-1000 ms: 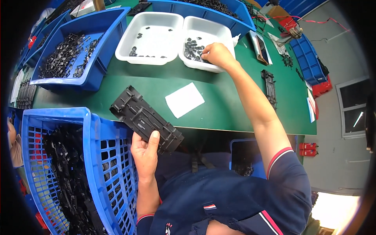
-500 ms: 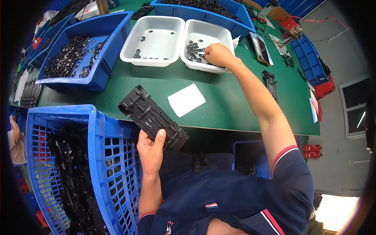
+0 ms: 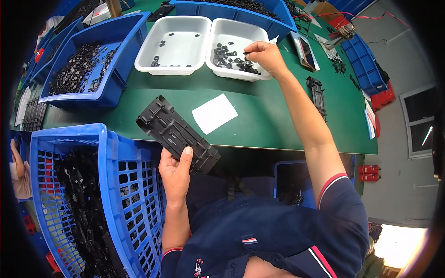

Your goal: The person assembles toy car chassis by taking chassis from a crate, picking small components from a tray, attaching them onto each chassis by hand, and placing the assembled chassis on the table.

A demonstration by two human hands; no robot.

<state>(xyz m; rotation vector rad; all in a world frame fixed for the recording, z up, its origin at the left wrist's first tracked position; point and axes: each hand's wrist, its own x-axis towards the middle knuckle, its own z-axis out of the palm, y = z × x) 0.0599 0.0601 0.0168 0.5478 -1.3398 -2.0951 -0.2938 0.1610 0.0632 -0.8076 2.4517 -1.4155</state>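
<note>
My left hand (image 3: 176, 173) grips the lower end of a long black plastic housing (image 3: 178, 136), thumb on its ribbed face. The housing is tilted, over the table's near edge. Over the right white tub (image 3: 222, 72), my right hand (image 3: 266, 55) pinches a small black plastic piece (image 3: 246, 53) between thumb and fingertips. Beneath it, several similar small black pieces (image 3: 222, 54) lie in that tub. The left white tub (image 3: 174, 69) beside it holds a few scattered pieces.
A white paper sheet (image 3: 215, 113) lies on the green table (image 3: 264, 120). A blue bin (image 3: 76, 95) of small black parts stands left. Below it, a blue crate (image 3: 104, 153) holds many black housings. Another housing (image 3: 317, 95) lies at right. A bystander's arm (image 3: 19, 162) shows far left.
My right hand has risen a little out of the right tub, and a small black piece now shows in its fingertips. My left hand still holds the housing.
</note>
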